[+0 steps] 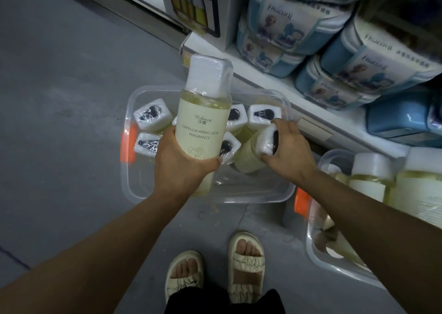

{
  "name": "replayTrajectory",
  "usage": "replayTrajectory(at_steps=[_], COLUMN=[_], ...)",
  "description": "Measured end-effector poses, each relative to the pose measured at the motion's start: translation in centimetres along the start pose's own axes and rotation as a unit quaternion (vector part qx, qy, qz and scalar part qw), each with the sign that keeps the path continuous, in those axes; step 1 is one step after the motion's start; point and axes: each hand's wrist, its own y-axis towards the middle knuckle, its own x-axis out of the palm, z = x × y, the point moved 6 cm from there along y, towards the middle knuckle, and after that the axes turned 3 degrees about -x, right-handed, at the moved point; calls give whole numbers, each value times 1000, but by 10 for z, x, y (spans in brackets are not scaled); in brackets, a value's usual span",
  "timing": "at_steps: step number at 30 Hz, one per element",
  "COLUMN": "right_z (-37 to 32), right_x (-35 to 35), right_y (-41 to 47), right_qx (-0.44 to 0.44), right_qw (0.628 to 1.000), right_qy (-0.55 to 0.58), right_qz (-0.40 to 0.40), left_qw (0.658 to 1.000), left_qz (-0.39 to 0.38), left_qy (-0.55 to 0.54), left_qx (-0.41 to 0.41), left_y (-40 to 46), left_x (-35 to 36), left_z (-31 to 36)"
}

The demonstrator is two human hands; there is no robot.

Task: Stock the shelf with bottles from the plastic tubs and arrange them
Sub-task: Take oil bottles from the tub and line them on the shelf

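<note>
Sandalled feet (215, 269) down front, then both arms reaching into the clear plastic tub (134, 189) on the floor. Left hand (181, 165) is wrapped round an upright bottle (203, 112). Right hand (289, 146) pinches the white cap of a tilted bottle (251, 155), neck pointing at its fingers. Glossy shrink-wrap, probably slippery. Shelf (318, 127) sits up right.

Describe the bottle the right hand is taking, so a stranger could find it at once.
Start at the clear plastic tub on the floor below the shelf. Near its right side, the right hand grips one bottle by its white cap. Unlike the upright bottles beside it, this one is tilted.
</note>
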Motion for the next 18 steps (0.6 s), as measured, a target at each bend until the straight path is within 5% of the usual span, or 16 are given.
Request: replayTrajectory(at_steps=[9, 18], right_z=[-32, -101], right_x=[-145, -276], right_y=[-10, -28], right_qx=[100, 74], right_qw=[991, 987], right_qy=[93, 143], right_qz=[12, 16], left_qw=[1000, 999], left_qz=[-3, 14], left_qy=[-16, -20], left_qx=[-6, 21], left_y=[-39, -84], left_x=[-52, -123], left_z=[70, 165])
